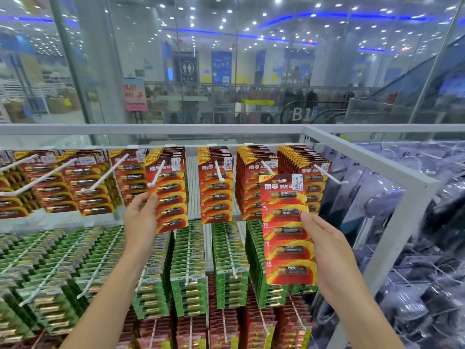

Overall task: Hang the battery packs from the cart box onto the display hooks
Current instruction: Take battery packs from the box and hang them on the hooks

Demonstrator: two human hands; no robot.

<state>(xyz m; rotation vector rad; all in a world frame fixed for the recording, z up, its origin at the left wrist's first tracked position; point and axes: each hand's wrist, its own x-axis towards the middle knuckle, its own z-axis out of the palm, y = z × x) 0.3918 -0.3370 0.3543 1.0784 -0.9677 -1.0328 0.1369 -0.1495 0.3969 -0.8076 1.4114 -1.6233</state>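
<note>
Hands work at a wall of white wire hooks: the left hand (pixel 142 212) pinches the edge of a red pack (pixel 168 190) already threaded on its hook (pixel 157 173), while the right hand (pixel 324 245) grips a loose pack (pixel 286 230) raised before the fuller right-hand rows. The packs are thin, glossy card strips with blister bubbles. I judge the small hang hole could miss the hook's upturned tip, bending or dropping the card.

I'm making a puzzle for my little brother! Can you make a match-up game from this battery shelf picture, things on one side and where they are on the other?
Things:
1. left hand
2. right hand
3. green packs
4. glass wall

Places:
A. behind the rack
B. row under the red packs
C. holding a loose red pack
D. holding a red pack on a hook

Pairs: 1-D, 2-C, 3-B, 4-A
</note>
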